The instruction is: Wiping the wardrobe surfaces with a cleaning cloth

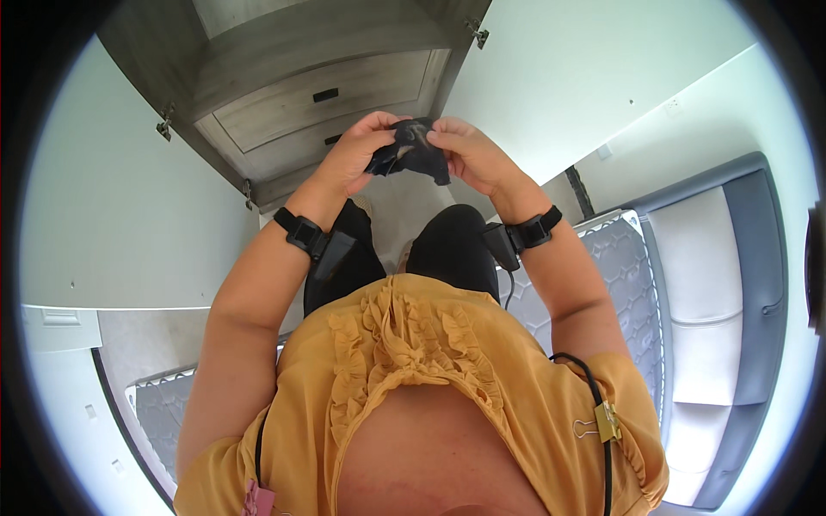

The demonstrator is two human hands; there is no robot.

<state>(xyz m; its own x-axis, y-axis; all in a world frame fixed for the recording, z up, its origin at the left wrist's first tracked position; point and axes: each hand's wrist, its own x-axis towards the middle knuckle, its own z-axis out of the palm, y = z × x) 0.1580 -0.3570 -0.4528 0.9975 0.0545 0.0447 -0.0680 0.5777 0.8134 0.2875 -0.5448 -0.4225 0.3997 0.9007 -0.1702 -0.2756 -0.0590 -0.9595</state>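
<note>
A small piece of thin black cloth point(419, 161), partly see-through, is stretched between my two hands in front of the wardrobe. My left hand point(364, 148) pinches its left side, thumb on top. On the other side my right hand point(467, 150) grips the upper right edge between thumb and fingers. The lower edge of the cloth hangs loose and uneven. Its exact kind of garment I cannot make out. Both hands are raised above my knees, and each wrist carries a black strap with a small device.
The grey wood wardrobe point(301, 64) stands ahead with its white left door point(120, 198) and white right door point(585, 69) swung wide. It has drawers point(344, 90) with dark handles. To the right is a bed with a grey mattress point(615, 275) and padded headboard point(748, 284).
</note>
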